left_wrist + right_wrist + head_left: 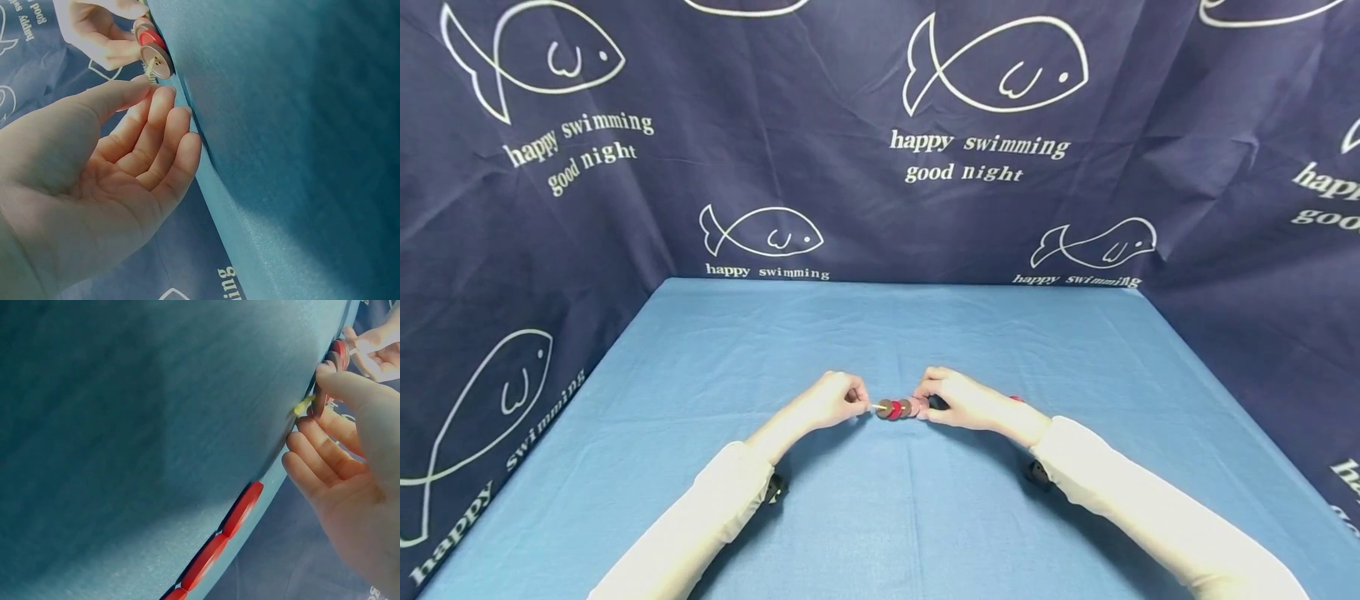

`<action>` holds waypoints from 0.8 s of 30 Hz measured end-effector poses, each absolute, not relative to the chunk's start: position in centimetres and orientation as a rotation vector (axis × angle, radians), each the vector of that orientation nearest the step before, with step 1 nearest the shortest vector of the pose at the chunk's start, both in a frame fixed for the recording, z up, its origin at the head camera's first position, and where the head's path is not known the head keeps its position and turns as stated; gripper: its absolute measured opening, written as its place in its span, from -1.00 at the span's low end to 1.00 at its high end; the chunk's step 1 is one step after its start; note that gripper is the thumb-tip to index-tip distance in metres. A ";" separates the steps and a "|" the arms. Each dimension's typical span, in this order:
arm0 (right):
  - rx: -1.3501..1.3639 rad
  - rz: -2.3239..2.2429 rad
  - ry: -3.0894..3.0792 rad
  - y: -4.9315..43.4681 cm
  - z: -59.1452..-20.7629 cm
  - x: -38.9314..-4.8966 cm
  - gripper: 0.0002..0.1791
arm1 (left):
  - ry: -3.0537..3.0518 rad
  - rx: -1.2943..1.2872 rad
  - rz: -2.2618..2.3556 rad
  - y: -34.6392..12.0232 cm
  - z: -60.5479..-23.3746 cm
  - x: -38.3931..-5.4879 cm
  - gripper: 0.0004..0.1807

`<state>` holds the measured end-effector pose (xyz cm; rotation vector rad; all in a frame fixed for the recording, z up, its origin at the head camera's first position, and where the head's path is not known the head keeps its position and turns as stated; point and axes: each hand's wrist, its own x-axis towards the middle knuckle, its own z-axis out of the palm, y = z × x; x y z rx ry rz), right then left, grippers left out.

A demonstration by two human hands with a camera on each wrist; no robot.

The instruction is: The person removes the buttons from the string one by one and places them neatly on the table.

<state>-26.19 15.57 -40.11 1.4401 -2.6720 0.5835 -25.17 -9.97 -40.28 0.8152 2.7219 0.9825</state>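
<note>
Several large buttons, brown, red and pinkish, sit in a row on a thin yellow string between the two hands. The string (151, 67) comes out of the holes of the nearest brown button (162, 61), with a red button (151, 39) behind it. My left hand (837, 400) pinches the string's end between thumb and forefinger, its other fingers loosely curled. At the row's other end, my right hand (958, 402) pinches a button (319, 401) between thumb and forefinger. A yellow string end (301, 407) sticks out beyond that button.
Red buttons (242, 510) lie in a line on the blue tablecloth (880, 517), partly behind the right forearm in the head view. Dark blue fabric (850, 167) with fish drawings hangs around the table's back and sides.
</note>
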 end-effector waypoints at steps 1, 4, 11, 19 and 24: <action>1.438 0.585 -2.675 15.6 -40.1 -26.2 -0.82 | 2.723 0.815 0.982 -10.0 -40.3 -25.2 -0.91; 1.436 0.579 -2.677 15.6 -40.1 -26.2 -0.79 | 2.722 0.808 0.986 -10.0 -40.2 -25.1 -0.91; 1.427 0.599 -2.672 15.6 -39.9 -26.3 -0.80 | 2.718 0.801 0.999 -10.0 -40.3 -25.2 -0.91; 1.433 0.635 -2.656 15.7 -39.9 -26.4 -0.87 | 2.725 0.826 0.997 -10.1 -40.4 -25.2 -0.90; 1.438 0.643 -2.639 15.9 -39.8 -26.5 -0.85 | 2.728 0.829 0.993 -10.1 -40.3 -25.3 -0.91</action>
